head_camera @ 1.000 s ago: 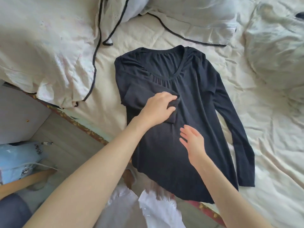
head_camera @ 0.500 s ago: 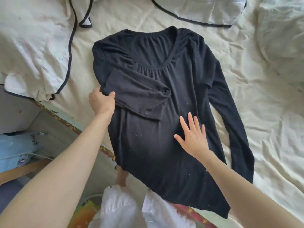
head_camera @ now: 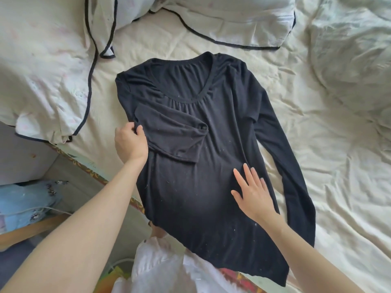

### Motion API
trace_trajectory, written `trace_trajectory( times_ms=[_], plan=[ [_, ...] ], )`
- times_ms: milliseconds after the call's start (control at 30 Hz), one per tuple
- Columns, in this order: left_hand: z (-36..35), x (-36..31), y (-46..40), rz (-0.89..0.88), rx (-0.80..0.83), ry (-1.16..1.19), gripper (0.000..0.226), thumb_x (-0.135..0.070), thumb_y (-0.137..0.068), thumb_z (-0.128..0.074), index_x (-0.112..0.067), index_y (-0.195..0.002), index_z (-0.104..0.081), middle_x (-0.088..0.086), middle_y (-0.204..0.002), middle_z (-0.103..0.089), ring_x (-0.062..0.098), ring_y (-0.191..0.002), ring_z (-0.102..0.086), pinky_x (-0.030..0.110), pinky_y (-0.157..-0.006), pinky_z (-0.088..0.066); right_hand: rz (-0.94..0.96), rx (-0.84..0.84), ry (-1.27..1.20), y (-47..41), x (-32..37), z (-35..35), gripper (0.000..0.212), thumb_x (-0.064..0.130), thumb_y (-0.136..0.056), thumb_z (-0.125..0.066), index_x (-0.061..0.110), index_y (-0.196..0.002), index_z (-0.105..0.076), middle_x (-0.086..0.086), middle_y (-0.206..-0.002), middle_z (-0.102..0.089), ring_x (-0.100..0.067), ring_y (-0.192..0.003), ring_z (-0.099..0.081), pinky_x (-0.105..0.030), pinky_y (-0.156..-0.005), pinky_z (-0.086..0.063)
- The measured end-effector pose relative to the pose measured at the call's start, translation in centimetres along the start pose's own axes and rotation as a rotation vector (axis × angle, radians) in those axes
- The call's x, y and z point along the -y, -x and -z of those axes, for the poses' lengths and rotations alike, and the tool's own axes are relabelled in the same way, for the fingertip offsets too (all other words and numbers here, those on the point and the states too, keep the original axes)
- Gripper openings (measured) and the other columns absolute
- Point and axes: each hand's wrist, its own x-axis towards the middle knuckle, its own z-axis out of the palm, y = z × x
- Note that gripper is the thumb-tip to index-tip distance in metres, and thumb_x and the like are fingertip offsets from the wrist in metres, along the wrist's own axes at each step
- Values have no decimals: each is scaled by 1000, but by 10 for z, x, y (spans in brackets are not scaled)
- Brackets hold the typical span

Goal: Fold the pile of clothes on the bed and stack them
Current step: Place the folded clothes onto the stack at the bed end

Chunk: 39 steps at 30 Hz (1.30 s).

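A black long-sleeved top lies face up on the cream bed sheet, neckline toward the pillows. Its left sleeve is folded across the chest. Its right sleeve stretches straight down the right side. My left hand pinches the top's left edge at the sleeve fold. Flat on the middle of the top rests my right hand, fingers straight and spread. The hem hangs over the bed's near edge.
White pillows with black piping lie at the top left, another at the top centre. Rumpled white bedding fills the right. Off the bed's left edge, a blue item lies on the floor. White clothing shows below.
My left hand left the folded sleeve's cuff and moved left to the top's side edge, where it now pinches the fabric. My right hand came down flat on the top's middle.
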Motion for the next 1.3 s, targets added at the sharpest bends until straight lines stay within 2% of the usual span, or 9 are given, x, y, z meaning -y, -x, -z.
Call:
trace_trajectory(
  times_ms=[233, 333, 400, 567, 667, 867, 1033, 1200, 1300],
  plan=[
    [11, -9, 28, -278, -70, 73, 26, -19, -95, -53, 0, -109, -64, 14, -111, -58, 25, -101, -53, 21, -81, -36, 10, 71, -17, -3, -3, -3, 63, 36, -100, -40, 24, -152, -7, -2, -160, 9, -22, -147, 9, -42, -118, -6],
    [11, -38, 59, -458, 62, 232, 21, -15, -93, -55, -2, -106, -66, 9, -101, -65, 15, -89, -58, 14, -79, -37, -118, 1, -541, -2, -2, 14, 41, 30, -99, -45, 21, -139, -45, 4, -154, -28, -15, -145, -18, -32, -115, -21],
    [2, -57, 91, -586, 208, 303, 19, -13, -91, -58, -4, -106, -68, 5, -101, -68, 12, -90, -61, 17, -82, -43, -352, -101, -1071, 2, -4, 31, 22, 33, -98, -46, 29, -110, -64, 10, -128, -58, -13, -126, -48, -20, -97, -39],
    [-35, -74, 168, -766, 885, 178, 33, -20, -95, -54, -14, -126, -60, -1, -127, -61, 11, -118, -52, 12, -99, -30, -538, -132, -1879, 15, -44, 41, 58, 56, -98, -28, 13, -131, -50, -5, -123, -61, -19, -112, -59, -34, -92, -46],
    [-47, -56, 172, -766, 937, 76, 32, -17, -97, -49, -14, -128, -58, -1, -130, -57, 12, -124, -45, 12, -101, -24, -547, -47, -1789, 15, -54, 37, 54, 54, -96, -35, 17, -132, -51, -3, -127, -60, -20, -116, -57, -37, -99, -44],
    [-44, -9, 121, -721, 553, -175, 36, -7, -93, -53, -7, -129, -53, 8, -131, -51, 23, -124, -44, 34, -103, -37, -671, -148, -1661, -11, -41, 38, 29, 28, -92, -61, 11, -114, -59, 3, -124, -60, -16, -105, -62, -34, -88, -50],
    [-59, -7, 110, -783, 516, -363, 44, -16, -88, -64, -9, -129, -52, 12, -133, -48, 28, -123, -44, 38, -98, -36, -715, -262, -1623, -19, -34, 41, 4, 11, -91, -61, 12, -91, -65, 0, -95, -68, -12, -84, -65, -26, -68, -53],
    [-68, -21, 114, -995, 413, -306, 18, 7, -72, -71, -3, -87, -69, 14, -93, -63, 33, -84, -61, 42, -72, -46, -702, -357, -1583, 12, -47, 36, 10, 15, -91, -62, 12, -81, -64, 1, -82, -66, -13, -81, -66, -32, -72, -57],
    [-62, -19, 119, -1101, 394, -216, 19, 9, -69, -71, -5, -82, -68, 11, -87, -63, 30, -76, -62, 39, -66, -48, -714, -363, -1528, 31, -53, 23, 8, 18, -90, -62, 11, -91, -64, -3, -92, -68, -18, -89, -66, -38, -80, -56]
  ],
)
